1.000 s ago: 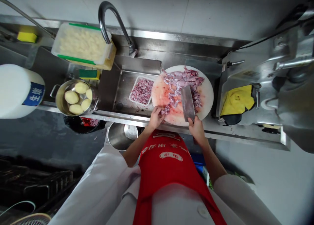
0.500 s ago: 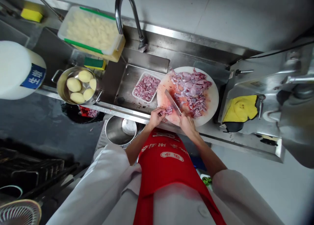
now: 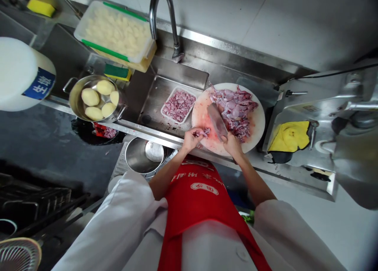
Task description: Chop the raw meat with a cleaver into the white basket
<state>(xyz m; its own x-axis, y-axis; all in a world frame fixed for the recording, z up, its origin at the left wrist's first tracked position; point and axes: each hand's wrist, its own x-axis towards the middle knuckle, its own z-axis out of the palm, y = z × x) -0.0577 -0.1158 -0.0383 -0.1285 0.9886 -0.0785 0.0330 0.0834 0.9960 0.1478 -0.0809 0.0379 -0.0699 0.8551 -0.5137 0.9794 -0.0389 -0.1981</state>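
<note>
My right hand (image 3: 232,144) grips the handle of a cleaver (image 3: 217,120), its broad blade tilted over the round white cutting board (image 3: 201,105). At the board's near left edge, my left hand (image 3: 191,139) pinches a small piece of raw meat (image 3: 204,132). A heap of skinned raw carcasses (image 3: 234,105), possibly frogs, covers the board's far right part. Left of the board, a white plastic tub (image 3: 178,104) in the sink holds chopped pink meat. Red juice stains the middle of the board.
A pot (image 3: 71,101) of peeled potatoes stands left of the sink (image 3: 147,93). Behind it sits a lidded box (image 3: 115,34) near the curved faucet (image 3: 177,46). A yellow cloth (image 3: 289,136) lies at right. Below the counter edge stands a steel pot (image 3: 134,158).
The cleaver has shifted right, away from the piece in my left hand, and its blade now shows more of its flat side. My left hand still holds meat at the board's edge.
</note>
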